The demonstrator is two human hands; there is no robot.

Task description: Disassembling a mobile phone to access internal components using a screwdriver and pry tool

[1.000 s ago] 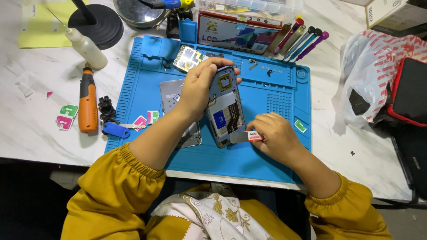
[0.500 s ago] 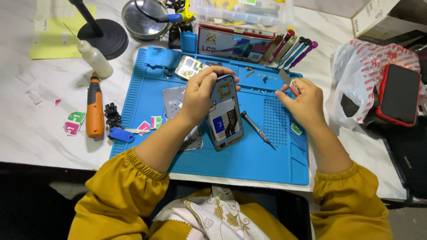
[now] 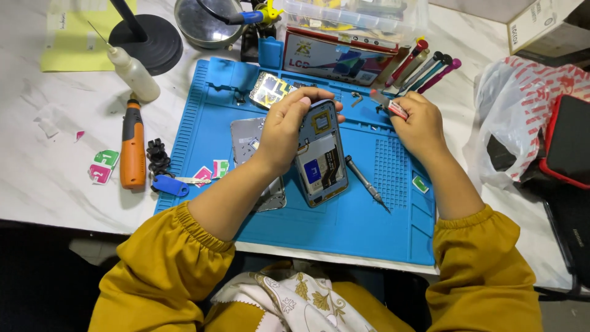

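Note:
My left hand [image 3: 289, 126] grips the top of an opened phone [image 3: 321, 161] that lies back-up on the blue work mat [image 3: 369, 227], its circuit board and blue battery label showing. My right hand [image 3: 419, 126] is at the mat's far edge, fingers closed on a small red and silver tool [image 3: 393, 108]. A thin dark screwdriver [image 3: 365, 182] lies on the mat between the phone and my right hand. A grey back cover [image 3: 249, 147] rests under my left wrist.
An orange electric screwdriver [image 3: 132, 147] and a white glue bottle [image 3: 134, 72] lie left of the mat. Several coloured tools [image 3: 424, 69] and a parts box [image 3: 335, 58] sit at the far edge. A plastic bag [image 3: 522, 117] and red case [image 3: 568, 144] are at right.
My right hand left the phone's lower edge, put down the thin screwdriver on the mat, moved to the far edge and closed on the small red tool. My left hand stayed on the phone.

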